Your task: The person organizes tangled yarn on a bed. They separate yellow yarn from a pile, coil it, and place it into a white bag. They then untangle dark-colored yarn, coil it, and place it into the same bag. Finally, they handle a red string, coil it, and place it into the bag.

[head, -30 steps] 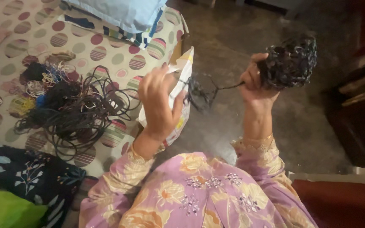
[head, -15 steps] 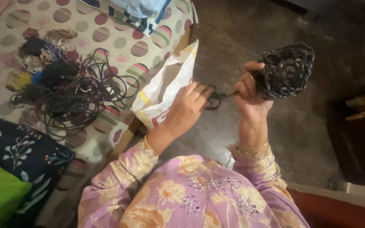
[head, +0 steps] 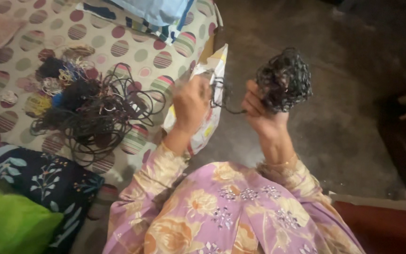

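A: Scene, big to small?

B: Bed with a cream sheet printed in striped round dots (head: 132,33) fills the far left. Dark stone-like floor (head: 334,117) on the right. Person in a lilac floral-print top (head: 231,211) at the near edge, centre.

A: On the bed?

B: Far edge: pale blue pillow (head: 153,7). Near left: dark navy cushion with a pale flower pattern (head: 43,181), and a bright green cushion (head: 10,223) just beside it in the near left corner. Middle: a loose tangle of black cords and wires (head: 95,115), with small coloured thread bundles (head: 55,80) touching its far-left side.

A: Hands?

B: Right hand (head: 258,110) raised over the floor, fingers closed around a fist-sized ball of wound black cord (head: 284,80). Ball sits at the far side of the fist, off the bed, right of the bed corner.

A: Left?

B: Left hand (head: 191,103) is up at the bed edge, closed on the mouth of a white plastic bag with yellow and red print (head: 207,127). Frame is motion-blurred there, so the exact finger grip is unclear.

A: Anything between the hands?

B: A thin black cord strand (head: 229,110) runs from the ball to the left, ending in a small knotted clump at the bag mouth, just beside the left hand. Whether the left fingers pinch it, I can't tell.
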